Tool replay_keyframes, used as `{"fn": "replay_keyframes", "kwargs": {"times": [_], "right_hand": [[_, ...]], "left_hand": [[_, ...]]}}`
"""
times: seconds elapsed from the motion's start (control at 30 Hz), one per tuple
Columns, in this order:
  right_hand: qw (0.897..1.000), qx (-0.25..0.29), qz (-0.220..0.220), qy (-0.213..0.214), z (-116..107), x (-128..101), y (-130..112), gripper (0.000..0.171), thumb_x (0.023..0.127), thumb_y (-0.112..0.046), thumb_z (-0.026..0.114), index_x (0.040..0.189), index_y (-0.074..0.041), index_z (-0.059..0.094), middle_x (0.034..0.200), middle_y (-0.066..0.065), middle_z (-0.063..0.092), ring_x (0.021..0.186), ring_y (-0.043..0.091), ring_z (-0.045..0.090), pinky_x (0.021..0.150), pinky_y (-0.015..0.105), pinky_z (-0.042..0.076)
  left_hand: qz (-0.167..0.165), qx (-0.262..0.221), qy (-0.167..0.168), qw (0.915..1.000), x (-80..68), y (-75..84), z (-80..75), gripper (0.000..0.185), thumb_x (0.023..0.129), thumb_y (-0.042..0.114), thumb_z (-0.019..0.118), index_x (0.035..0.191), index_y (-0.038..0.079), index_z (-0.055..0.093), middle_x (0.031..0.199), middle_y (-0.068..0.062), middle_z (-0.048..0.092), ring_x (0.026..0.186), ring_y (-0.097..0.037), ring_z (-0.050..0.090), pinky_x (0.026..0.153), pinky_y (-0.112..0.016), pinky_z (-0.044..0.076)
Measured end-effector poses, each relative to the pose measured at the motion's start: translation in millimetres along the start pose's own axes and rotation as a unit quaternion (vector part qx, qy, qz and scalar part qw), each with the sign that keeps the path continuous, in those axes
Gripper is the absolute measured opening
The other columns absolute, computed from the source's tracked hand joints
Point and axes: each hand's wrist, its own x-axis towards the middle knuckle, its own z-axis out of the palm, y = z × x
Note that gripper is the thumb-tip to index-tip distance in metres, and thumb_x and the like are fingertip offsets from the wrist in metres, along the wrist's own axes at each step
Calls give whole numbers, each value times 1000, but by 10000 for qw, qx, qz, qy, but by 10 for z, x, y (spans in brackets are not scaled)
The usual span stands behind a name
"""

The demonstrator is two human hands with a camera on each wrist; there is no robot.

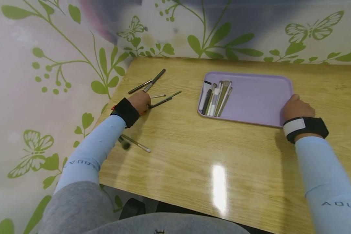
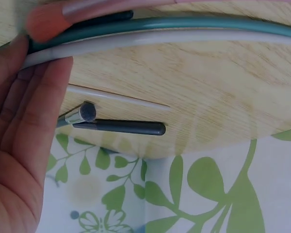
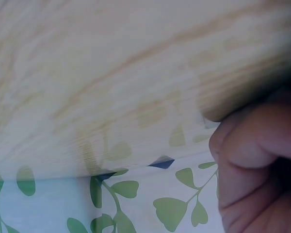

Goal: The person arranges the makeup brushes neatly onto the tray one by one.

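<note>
left hand (image 1: 140,101) over brushes (image 1: 163,101), grip hidden

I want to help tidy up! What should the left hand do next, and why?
Probably close the left hand round the loose brushes it touches and carry them to the purple tray, where other brushes already lie; the right hand holds its edge.

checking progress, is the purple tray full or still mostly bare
Mostly bare. The purple tray holds only a small row of brushes along its left side; the rest of its floor is uncovered. More loose brushes lie on the table by the left hand.
</note>
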Motion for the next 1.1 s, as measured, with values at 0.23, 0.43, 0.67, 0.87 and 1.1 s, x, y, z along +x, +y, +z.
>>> {"fn": "replay_keyframes", "kwargs": {"times": [0.23,0.43,0.67,0.87,1.1], "right_hand": [[10000,-70,-3,-62,16,9,-8,19,86,-3,22,90,12,33,65,31,48,52,35,50,41,37,35],[9999,-75,-26,-78,27,17,-16,20,86,-4,21,90,12,33,66,31,48,52,34,50,41,37,35],[9999,-29,47,-142,17,18,-1,21,86,-5,21,91,12,33,68,31,49,53,34,50,40,36,35],[9999,20,59,-79,-10,10,24,21,86,-5,21,91,12,33,67,31,48,52,34,50,40,37,34],[9999,87,-115,16,19,-4,9,21,86,-3,19,89,12,33,65,32,48,51,35,50,39,37,34]], "left_hand": [[20,-506,283,9983,-48,-20,5,16,72,12,64,86,4,66,83,-11,65,76,-23,58,69,-33,45],[-521,-847,116,9950,-152,-71,-7,40,70,26,67,102,3,59,93,-14,62,81,-24,58,71,-34,45],[-953,-849,-426,9909,-296,-78,-48,27,70,27,67,83,3,67,81,-14,65,63,-23,58,59,-32,46],[-1029,-927,-469,9893,-290,-115,-46,28,69,33,67,62,6,68,50,-2,56,41,-7,35,42,-21,31],[-1743,-543,-1178,9761,-485,-76,-90,37,62,39,71,59,5,59,48,1,43,45,-12,36,42,-23,30]]}}
